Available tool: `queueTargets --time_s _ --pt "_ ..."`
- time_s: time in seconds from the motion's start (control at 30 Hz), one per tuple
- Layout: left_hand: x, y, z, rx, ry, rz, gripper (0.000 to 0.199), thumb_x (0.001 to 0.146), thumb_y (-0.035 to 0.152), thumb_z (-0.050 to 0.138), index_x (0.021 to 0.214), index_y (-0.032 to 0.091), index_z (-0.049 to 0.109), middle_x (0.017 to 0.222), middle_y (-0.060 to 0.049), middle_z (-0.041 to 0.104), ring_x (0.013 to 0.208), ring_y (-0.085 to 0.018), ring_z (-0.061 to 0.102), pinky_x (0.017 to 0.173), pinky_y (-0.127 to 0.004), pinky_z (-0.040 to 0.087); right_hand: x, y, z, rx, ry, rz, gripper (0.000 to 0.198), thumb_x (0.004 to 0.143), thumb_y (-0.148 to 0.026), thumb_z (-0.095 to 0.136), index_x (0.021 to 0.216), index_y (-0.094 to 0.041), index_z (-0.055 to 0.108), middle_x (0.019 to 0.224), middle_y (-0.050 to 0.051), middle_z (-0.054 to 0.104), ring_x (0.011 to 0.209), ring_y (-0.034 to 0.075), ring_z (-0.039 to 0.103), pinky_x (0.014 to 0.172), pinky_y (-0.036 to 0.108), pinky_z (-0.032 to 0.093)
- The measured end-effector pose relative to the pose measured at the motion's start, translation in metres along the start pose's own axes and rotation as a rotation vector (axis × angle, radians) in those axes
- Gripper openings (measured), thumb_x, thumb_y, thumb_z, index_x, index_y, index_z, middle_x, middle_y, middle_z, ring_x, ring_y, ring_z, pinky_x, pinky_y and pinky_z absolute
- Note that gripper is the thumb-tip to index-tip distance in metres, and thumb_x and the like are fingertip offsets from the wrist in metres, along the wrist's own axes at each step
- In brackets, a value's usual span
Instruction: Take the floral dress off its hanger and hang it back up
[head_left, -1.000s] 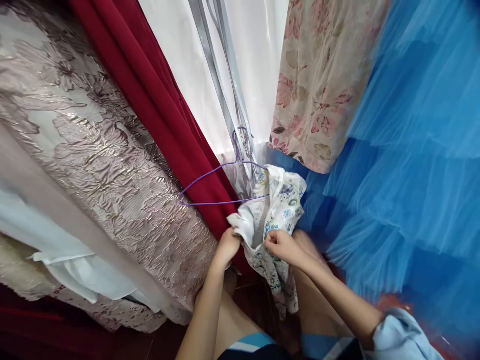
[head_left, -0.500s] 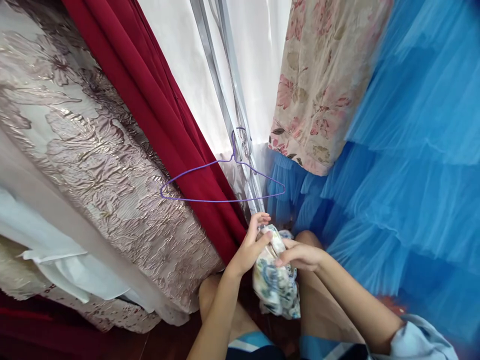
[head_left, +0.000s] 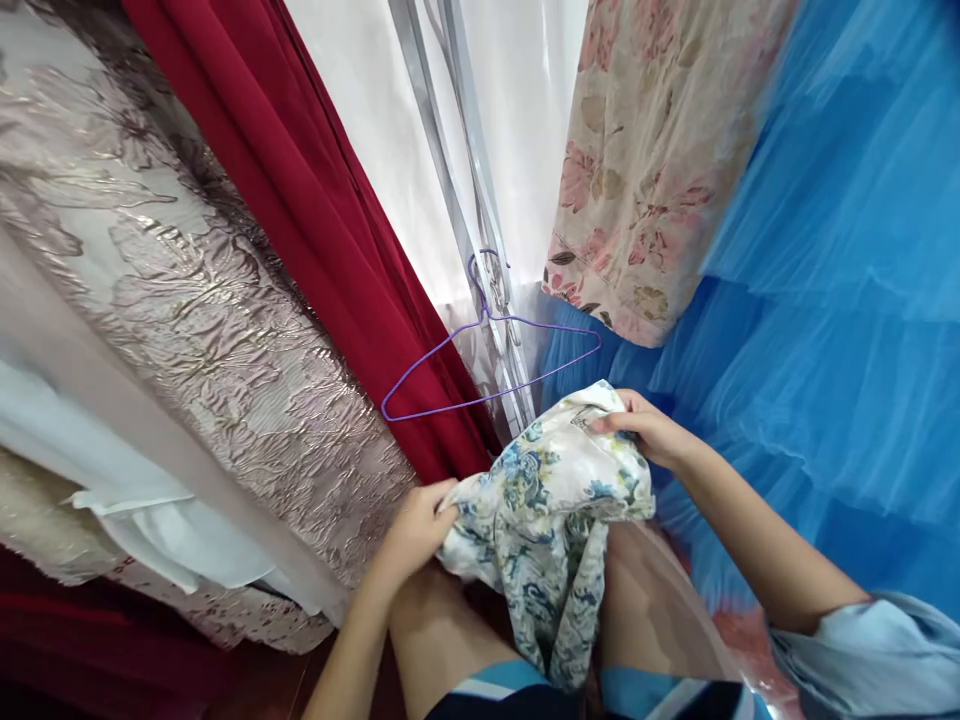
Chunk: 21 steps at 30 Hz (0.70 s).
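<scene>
A white garment with a blue, green and yellow floral print point(head_left: 544, 480) is stretched between my two hands above my knees. My left hand point(head_left: 420, 525) is closed on its left edge. At the upper right, my right hand point(head_left: 645, 425) pinches the cloth, thumb on top and fingers behind. The lower part hangs in loose folds between my legs; I cannot tell what kind of garment it is. Just beyond the cloth, a bare purple hanger point(head_left: 450, 408) dangles by its hook on the grey metal stand, touched by neither hand.
Pale embossed fabric point(head_left: 195, 270) and a dark red cloth point(head_left: 300, 200) hang at the left. A pink floral garment point(head_left: 637, 190) and tiered blue tulle point(head_left: 840, 330) hang at the right. Grey metal poles point(head_left: 431, 110) rise in front of a white curtain point(head_left: 525, 130).
The bunched garment has been spread out sideways and raised. My left hand has moved left and down, my right hand right and up. The purple hanger has tilted and shifted right.
</scene>
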<state>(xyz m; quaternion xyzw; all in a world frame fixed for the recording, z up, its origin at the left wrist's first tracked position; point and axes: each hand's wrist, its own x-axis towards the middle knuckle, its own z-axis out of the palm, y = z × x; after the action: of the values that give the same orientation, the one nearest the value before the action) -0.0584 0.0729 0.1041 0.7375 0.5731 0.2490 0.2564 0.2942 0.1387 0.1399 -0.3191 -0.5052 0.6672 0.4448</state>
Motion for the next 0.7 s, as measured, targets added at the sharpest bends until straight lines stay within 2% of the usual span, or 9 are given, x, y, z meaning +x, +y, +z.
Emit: queueTargets --time_s 0.07,0.17,0.23,0.33,0.4,0.43,0.53,0.6,0.7 --pt "0.008 -0.014 -0.031 0.249 0.129 0.025 0.022 0.073 0.017 0.045 0.071 0.019 0.066 0.074 -0.004 0.063 0.074 -0.022 0.056 0.073 -0.03 0.043 0.013 0.0 -0.002 -0.102 0.071 -0.077 0.027 0.061 -0.024 0.078 0.085 -0.013 0.072 0.073 0.004 0.071 0.062 0.019 0.063 0.06 0.028 0.049" --pt "0.015 -0.029 -0.072 0.402 0.264 0.06 0.027 0.082 0.02 0.039 0.075 0.021 0.065 0.078 -0.006 0.063 0.079 -0.023 0.057 0.076 -0.03 0.042 0.033 0.001 -0.007 -0.289 0.171 -0.265 0.021 0.065 -0.026 0.077 0.081 -0.016 0.069 0.069 -0.001 0.065 0.06 0.015 0.057 0.059 0.026 0.043" --pt "0.018 -0.031 -0.092 0.427 0.354 0.055 0.028 0.085 0.023 0.037 0.077 0.02 0.063 0.079 -0.006 0.064 0.08 -0.023 0.058 0.075 -0.029 0.042 0.049 0.002 -0.008 -0.439 0.199 -0.411 0.019 0.065 -0.027 0.078 0.078 -0.017 0.067 0.079 0.001 0.065 0.071 0.017 0.058 0.068 0.029 0.045" --pt "0.028 -0.023 -0.112 0.367 0.479 0.044 0.027 0.085 0.023 0.038 0.082 0.019 0.064 0.085 -0.006 0.068 0.084 -0.023 0.061 0.076 -0.028 0.044 0.077 0.004 -0.006 -0.635 0.204 -0.592 0.015 0.066 -0.026 0.077 0.067 -0.018 0.064 0.097 0.007 0.064 0.1 0.025 0.06 0.09 0.035 0.043" --pt "0.037 -0.014 -0.12 0.275 0.547 0.063 0.029 0.085 0.022 0.037 0.089 0.019 0.066 0.094 -0.006 0.071 0.091 -0.023 0.063 0.081 -0.029 0.046 0.092 0.006 -0.005 -0.706 0.18 -0.645 0.018 0.07 -0.028 0.074 0.062 -0.018 0.062 0.101 0.009 0.062 0.109 0.026 0.057 0.095 0.035 0.041" --pt "0.043 -0.01 -0.122 0.243 0.572 0.079 0.03 0.084 0.022 0.037 0.091 0.019 0.066 0.099 -0.006 0.072 0.096 -0.023 0.063 0.084 -0.03 0.047 0.097 0.008 -0.005 -0.724 0.164 -0.641 0.018 0.072 -0.029 0.072 0.063 -0.018 0.062 0.1 0.008 0.062 0.105 0.024 0.058 0.092 0.034 0.041" --pt "0.065 0.001 -0.124 0.18 0.593 0.116 0.025 0.084 0.021 0.039 0.087 0.02 0.063 0.108 -0.005 0.072 0.102 -0.024 0.062 0.091 -0.033 0.046 0.103 0.018 -0.007 -0.753 0.115 -0.57 0.02 0.079 -0.032 0.065 0.066 -0.018 0.06 0.08 0.002 0.059 0.075 0.016 0.055 0.073 0.028 0.041" --pt "0.08 0.011 -0.121 0.097 0.553 0.133 0.018 0.082 0.021 0.04 0.082 0.02 0.058 0.108 -0.005 0.072 0.098 -0.023 0.062 0.089 -0.033 0.047 0.099 0.025 -0.005 -0.752 0.101 -0.53 0.025 0.083 -0.034 0.061 0.065 -0.018 0.056 0.067 -0.003 0.051 0.063 0.013 0.046 0.062 0.025 0.034" --pt "0.099 0.031 -0.11 0.011 0.488 0.204 0.016 0.079 0.017 0.039 0.081 0.02 0.055 0.103 -0.004 0.071 0.086 -0.02 0.061 0.077 -0.029 0.047 0.088 0.032 0.005 -0.741 0.099 -0.521 0.029 0.085 -0.036 0.06 0.064 -0.018 0.053 0.062 -0.004 0.048 0.06 0.012 0.043 0.057 0.024 0.031"
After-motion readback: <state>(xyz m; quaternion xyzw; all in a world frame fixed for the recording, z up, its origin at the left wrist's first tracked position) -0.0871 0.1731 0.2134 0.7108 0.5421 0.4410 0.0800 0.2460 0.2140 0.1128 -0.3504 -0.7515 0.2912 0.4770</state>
